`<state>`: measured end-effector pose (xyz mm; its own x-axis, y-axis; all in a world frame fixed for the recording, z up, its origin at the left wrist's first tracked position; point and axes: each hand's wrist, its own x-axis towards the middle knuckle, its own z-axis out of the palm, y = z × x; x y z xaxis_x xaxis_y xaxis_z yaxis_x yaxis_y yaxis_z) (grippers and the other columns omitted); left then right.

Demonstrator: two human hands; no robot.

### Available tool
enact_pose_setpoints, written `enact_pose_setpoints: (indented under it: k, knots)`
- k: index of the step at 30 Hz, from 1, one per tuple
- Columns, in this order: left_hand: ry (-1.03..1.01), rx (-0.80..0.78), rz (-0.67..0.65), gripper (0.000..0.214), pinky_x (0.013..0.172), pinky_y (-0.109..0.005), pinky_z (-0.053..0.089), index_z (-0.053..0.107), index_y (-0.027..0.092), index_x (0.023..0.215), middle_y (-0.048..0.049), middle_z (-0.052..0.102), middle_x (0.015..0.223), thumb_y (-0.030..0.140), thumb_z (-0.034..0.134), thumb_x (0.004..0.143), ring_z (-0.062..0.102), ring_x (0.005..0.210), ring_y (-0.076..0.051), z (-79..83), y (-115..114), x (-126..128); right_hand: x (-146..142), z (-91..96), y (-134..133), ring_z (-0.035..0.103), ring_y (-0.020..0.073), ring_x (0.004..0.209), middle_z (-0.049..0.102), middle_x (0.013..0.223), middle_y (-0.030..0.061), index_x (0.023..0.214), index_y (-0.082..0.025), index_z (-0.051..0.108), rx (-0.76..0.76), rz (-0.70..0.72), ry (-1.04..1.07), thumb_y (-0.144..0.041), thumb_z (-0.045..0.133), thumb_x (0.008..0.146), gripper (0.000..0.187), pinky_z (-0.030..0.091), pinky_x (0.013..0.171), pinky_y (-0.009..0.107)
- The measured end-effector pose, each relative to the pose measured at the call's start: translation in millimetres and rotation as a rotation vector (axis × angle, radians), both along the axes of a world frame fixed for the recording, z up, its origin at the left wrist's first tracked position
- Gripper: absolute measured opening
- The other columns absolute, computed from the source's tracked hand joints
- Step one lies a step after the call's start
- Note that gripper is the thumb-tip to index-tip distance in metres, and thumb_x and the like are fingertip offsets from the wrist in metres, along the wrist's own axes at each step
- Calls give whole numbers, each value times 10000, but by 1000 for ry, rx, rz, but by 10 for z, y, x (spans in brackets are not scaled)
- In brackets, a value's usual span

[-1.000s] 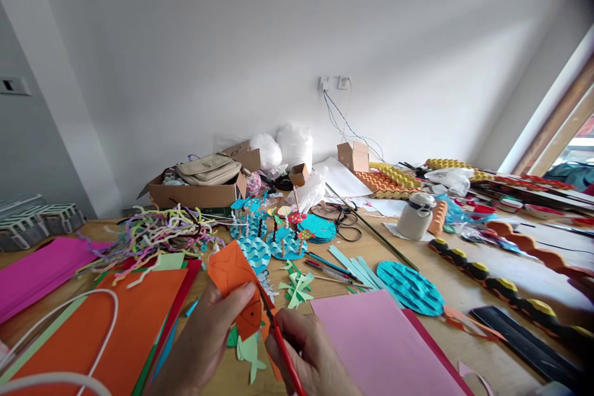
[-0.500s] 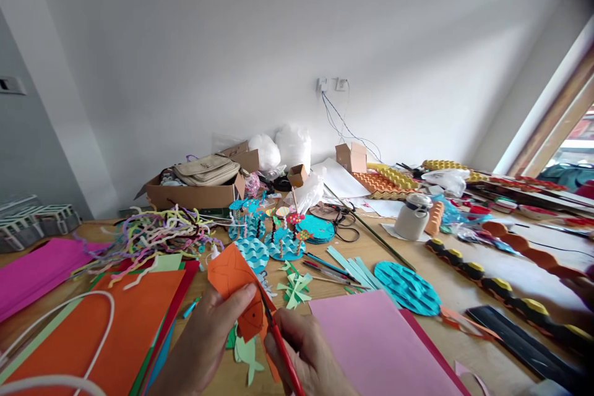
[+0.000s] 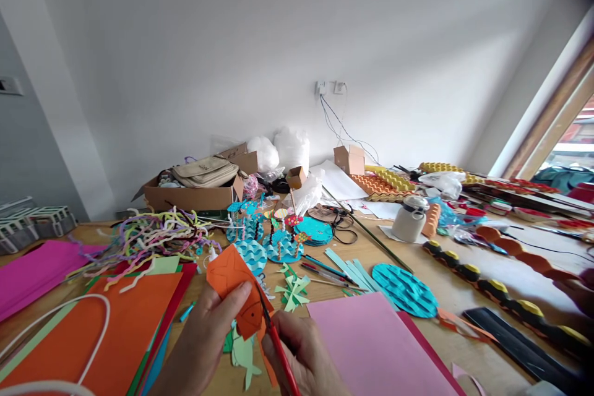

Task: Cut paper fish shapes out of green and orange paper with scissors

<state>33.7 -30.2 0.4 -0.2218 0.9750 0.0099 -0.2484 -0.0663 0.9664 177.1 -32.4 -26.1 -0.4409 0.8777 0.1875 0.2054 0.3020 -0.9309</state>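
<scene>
My left hand (image 3: 216,322) pinches a piece of orange paper (image 3: 223,272) with a fish outline drawn on it in dark lines. Red-handled scissors (image 3: 281,346) are gripped in my right hand (image 3: 304,349), their blades along the paper's right edge beside the drawing. A narrow orange strip hangs below the blades. Under my hands lie light green paper cutouts (image 3: 244,354), partly hidden. More green leaf-like cutouts (image 3: 293,291) rest just beyond. Pink paper (image 3: 371,340) lies to the right of my right hand.
Coloured sheets (image 3: 116,328) lie at left, below a heap of pipe cleaners (image 3: 162,232). Blue decorated discs (image 3: 283,247) stand ahead, with pens (image 3: 325,275) nearby. A blue corrugated disc (image 3: 404,289), a white bottle (image 3: 410,219) and a black-yellow egg-carton strip (image 3: 492,289) are at right.
The scissors and my right hand have shifted very slightly against the orange paper. The whole view has moved a little. Both hands keep their holds.
</scene>
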Motion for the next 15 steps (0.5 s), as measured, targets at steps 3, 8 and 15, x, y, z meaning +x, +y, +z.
enact_pose_setpoints:
  k: [3,8,15]
  knots:
    - [-1,-11,4,150,609,-241,478,653,203,715,41,651,638,289,743,632,595,668,-181,-8,4,-10,8,-1,-3,252,85,500,296,528,-56,594,-206,343,-6,0,-2,-716,366,843,568,182,426,213]
    - [37,6,27,120,614,-235,475,648,211,692,39,655,644,282,725,634,594,673,-181,28,-10,11,19,46,-10,268,86,512,311,547,-52,607,-201,356,-9,-8,-30,-670,394,850,529,195,440,215]
    - [33,13,30,86,625,-249,475,664,215,698,27,655,614,285,688,655,586,655,-186,90,-49,99,23,54,-10,306,93,521,358,557,-43,627,-199,380,-68,15,-27,-656,412,837,504,227,453,220]
